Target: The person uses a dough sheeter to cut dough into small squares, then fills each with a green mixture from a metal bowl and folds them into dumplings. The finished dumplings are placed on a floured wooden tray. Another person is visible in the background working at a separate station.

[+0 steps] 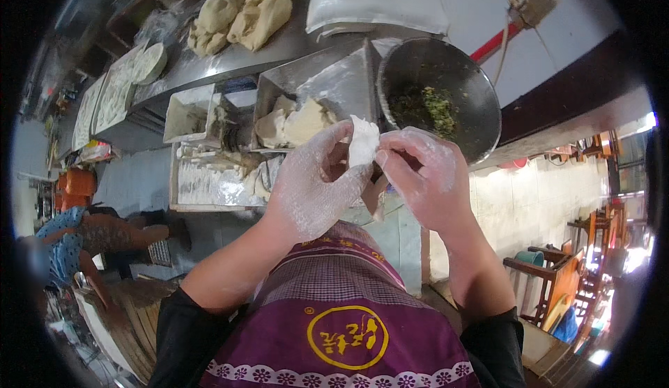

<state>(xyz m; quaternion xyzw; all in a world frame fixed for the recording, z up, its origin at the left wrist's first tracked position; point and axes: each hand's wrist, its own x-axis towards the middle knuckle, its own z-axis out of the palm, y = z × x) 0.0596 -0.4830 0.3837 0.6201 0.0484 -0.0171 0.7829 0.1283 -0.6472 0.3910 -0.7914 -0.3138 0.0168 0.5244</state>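
Dough wrapper (pixel 362 142) pinched between left hand (pixel 308 184) and right hand (pixel 433 177)
Metal bowl (pixel 435 60) curves its rim beyond; open room lies above the apron (pixel 331 287).

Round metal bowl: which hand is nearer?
Right. In view, the right hand overlaps the bowl at its lower edge; the left hand is farther off, lower left.

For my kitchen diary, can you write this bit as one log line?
left hand: holds white dough piece | right hand: at its edge | beyond: metal bowl, green filling
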